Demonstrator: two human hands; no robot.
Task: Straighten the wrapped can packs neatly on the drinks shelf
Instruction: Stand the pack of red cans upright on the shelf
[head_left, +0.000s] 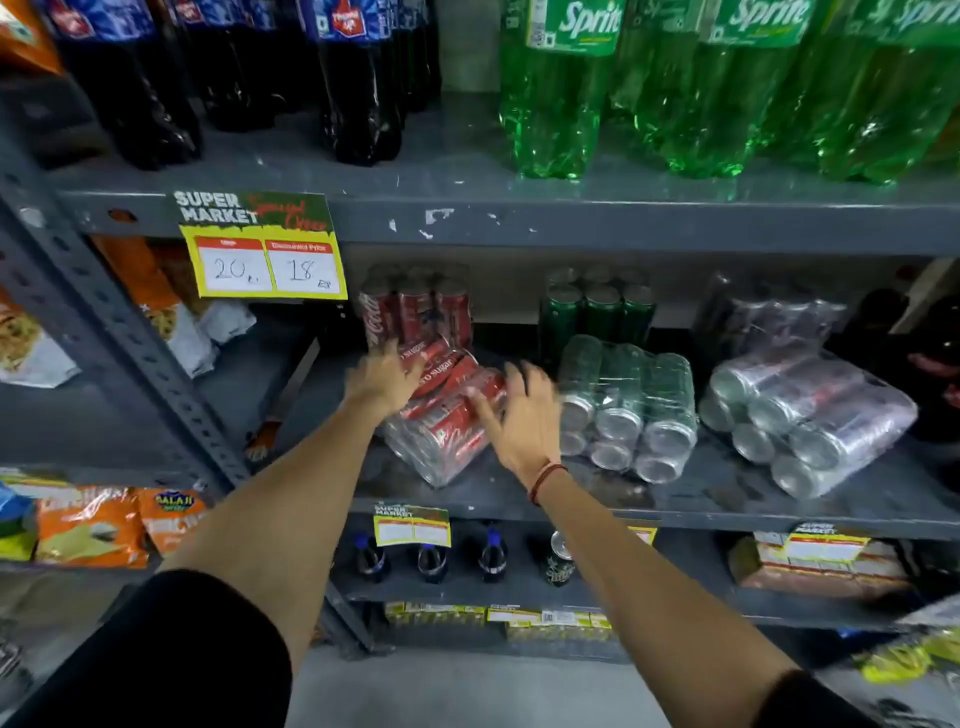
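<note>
On the shelf (519, 499) the red pack (447, 421) lies tipped on its side. The left hand (382, 382), fingers spread, rests on it at 10 o'clock; the right hand (522, 415), released and blurred, is at its 3 o'clock edge.

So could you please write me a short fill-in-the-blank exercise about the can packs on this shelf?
1. Both hands reach for the lying pack of ___ cans.
2. Behind it, another red pack stands ___.
3. The bottles on the shelf above the green can pack are coloured ___.
4. The yellow price tag shows 20 and ___.

Missing words: red; upright; green; 18
</note>
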